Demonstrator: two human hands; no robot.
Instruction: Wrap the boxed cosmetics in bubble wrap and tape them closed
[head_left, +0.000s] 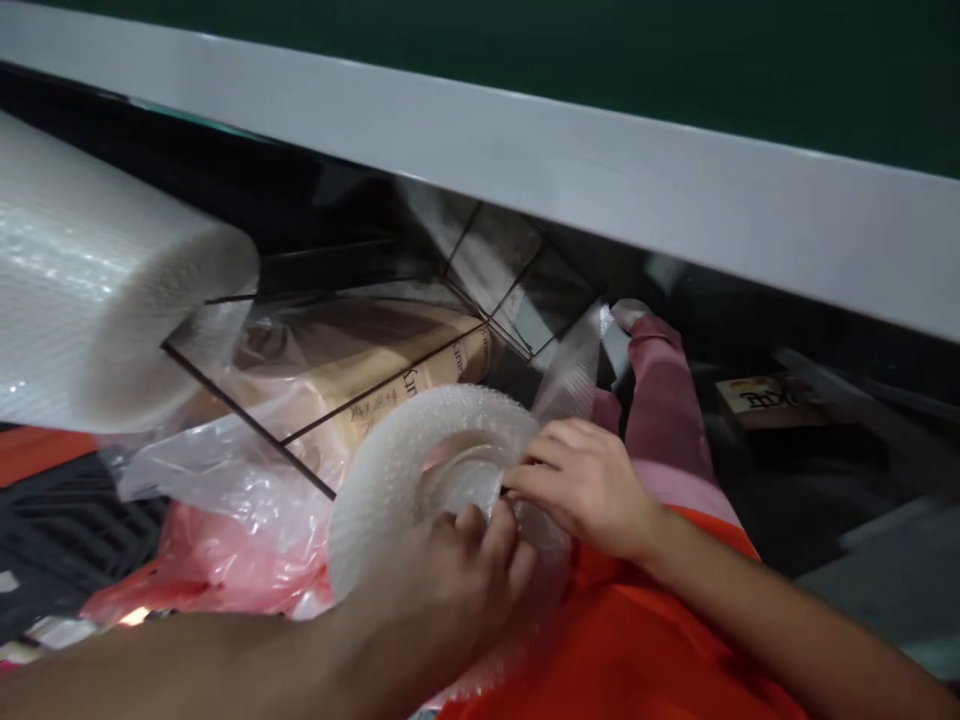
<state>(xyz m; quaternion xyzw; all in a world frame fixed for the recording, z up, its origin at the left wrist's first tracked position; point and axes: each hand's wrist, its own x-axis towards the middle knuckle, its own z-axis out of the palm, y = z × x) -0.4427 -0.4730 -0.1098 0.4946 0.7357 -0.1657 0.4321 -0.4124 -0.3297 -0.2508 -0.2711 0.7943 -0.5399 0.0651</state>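
Note:
A roll of bubble wrap (397, 450) stands end-up against the front of my body, its hollow core facing me. My left hand (465, 570) reaches in from the lower left, its fingers curled and closed on the wrap at the core's near side. From the right, my right hand (581, 480) lies over the roll's edge, with thumb and fingers pinched together at the inner layers. The fingertips of both hands nearly meet there. A small dark spot shows at the right fingertips; I cannot make out what it is. A loose strip of bubble wrap (574, 365) rises beyond my right hand.
A larger bubble wrap roll (112, 290) lies at the left. Dark wire bars (247, 420) cross before a tan carton (382, 350) and clear plastic bags (225, 470). A white-edged green table (525, 130) spans the top. A small box (757, 395) sits at right.

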